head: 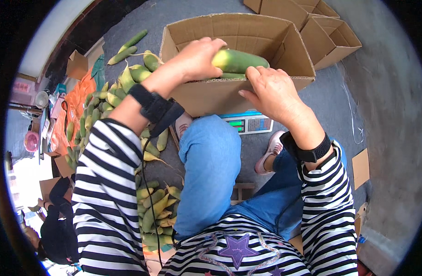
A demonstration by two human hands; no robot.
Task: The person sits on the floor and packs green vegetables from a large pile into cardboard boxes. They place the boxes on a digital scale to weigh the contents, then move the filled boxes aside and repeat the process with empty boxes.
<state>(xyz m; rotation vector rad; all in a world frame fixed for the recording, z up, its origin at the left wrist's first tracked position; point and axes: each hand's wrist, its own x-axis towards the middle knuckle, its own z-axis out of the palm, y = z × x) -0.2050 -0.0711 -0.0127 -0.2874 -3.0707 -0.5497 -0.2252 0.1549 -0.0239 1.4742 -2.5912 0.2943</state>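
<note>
A thick green radish with a yellowish end (239, 60) lies across the near side of an open cardboard box (211, 95). At its yellowish end is my left hand (202, 58), thumb and fingers spread around that end. My right hand (271, 88) is at the other end, fingers curled at the box's near rim; whether it grips the radish or the rim I cannot tell. Another green radish (233, 75) shows just below, inside the box. Under the box's near side, a digital scale (254, 124) has a lit green display.
A large heap of green radishes (110, 100) spreads on the left, with more (155, 207) beside my left leg. Two radishes (128, 48) lie apart on the grey floor. More open cardboard boxes (330, 41) stand at the upper right. Another person (57, 220) is at the lower left.
</note>
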